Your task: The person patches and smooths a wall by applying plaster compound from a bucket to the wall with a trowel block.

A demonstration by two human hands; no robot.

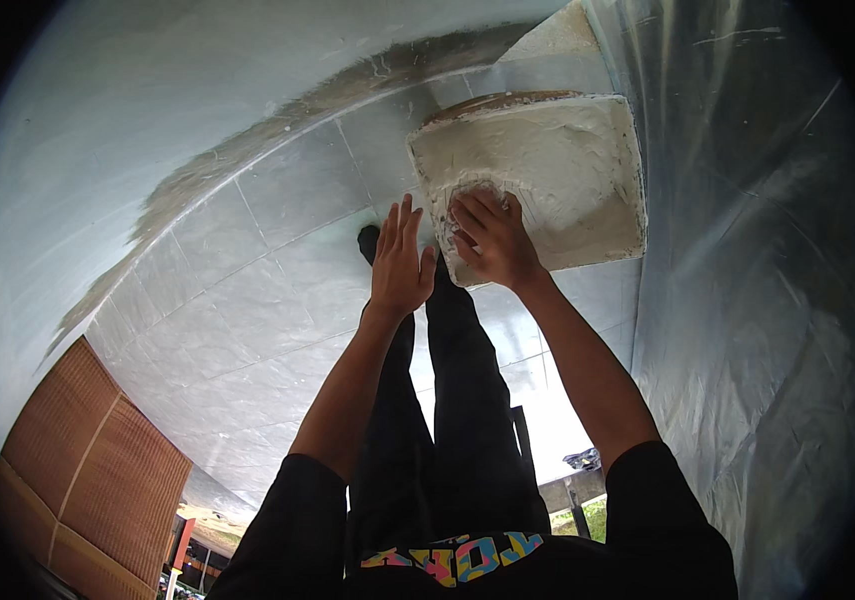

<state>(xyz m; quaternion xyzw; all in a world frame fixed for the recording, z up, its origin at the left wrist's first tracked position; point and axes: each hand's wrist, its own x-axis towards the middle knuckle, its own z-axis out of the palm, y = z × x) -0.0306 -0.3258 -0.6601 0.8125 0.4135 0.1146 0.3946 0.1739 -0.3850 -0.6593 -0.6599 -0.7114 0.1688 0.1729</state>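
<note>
A broad, shallow tray (644, 215) with a crusted rim lies on the floor, just beyond my feet and to the right. Thick pale grey-white paste (579, 165), like wet plaster, fills it. My right hand (490, 238) reaches into the tray's near left corner, palm down, with bent fingers pressed into the paste and closed around some of it. Its fingertips are partly hidden. Just left of the tray, my left hand (403, 262) hovers with fingers stretched out and holds nothing.
A pale wall (147, 110) with a stained lower edge curves along the left. Clear plastic sheeting (747, 300) hangs along the right. Grey tiles (277, 230) cover the floor under my legs. Brown ribbed panels (87, 470) stand at the lower left.
</note>
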